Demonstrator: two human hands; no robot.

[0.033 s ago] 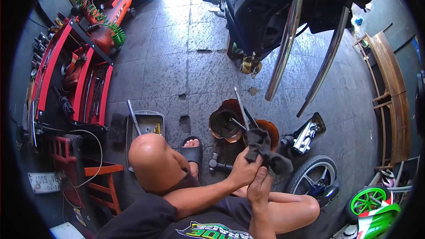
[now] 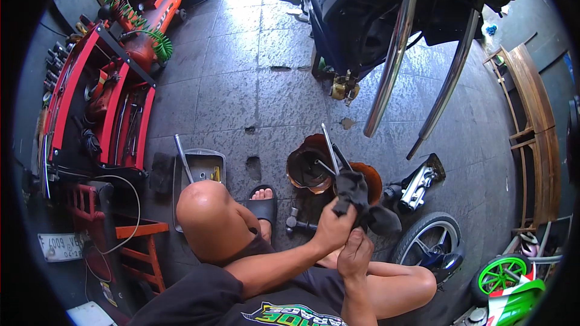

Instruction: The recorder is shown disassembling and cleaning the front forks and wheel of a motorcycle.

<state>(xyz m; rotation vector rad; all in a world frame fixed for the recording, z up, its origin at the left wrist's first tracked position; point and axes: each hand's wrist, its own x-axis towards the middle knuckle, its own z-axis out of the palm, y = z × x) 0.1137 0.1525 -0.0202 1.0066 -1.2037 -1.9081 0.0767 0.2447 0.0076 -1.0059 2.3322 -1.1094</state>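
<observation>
My left hand [image 2: 332,227] is closed on a dark cloth [image 2: 350,193]. Just below and to the right, my right hand [image 2: 355,253] is also closed, thumb upward; what lies inside its fingers is hidden. A silver rod [image 2: 328,145] and a dark rod [image 2: 341,157] run up from behind the cloth; their lower ends are out of sight. Beyond them are two rusty, brown open containers [image 2: 302,148] on the tiles, one partly covered by the cloth. A hammer [image 2: 293,222] lies to the left of my hands.
A grey tray [image 2: 202,157], red tool cart [image 2: 60,115], red compressor [image 2: 163,12] and orange stool [image 2: 142,229] stand left. A dark motorcycle body [image 2: 350,12] with chrome fork tubes [image 2: 393,54] is overhead. Right are metal parts [image 2: 417,187], a wheel [image 2: 426,235] and wooden boards [image 2: 541,145].
The cloth has shifted slightly in my hands, and the tip of the silver rod sits a little lower. My grip looks otherwise the same.
</observation>
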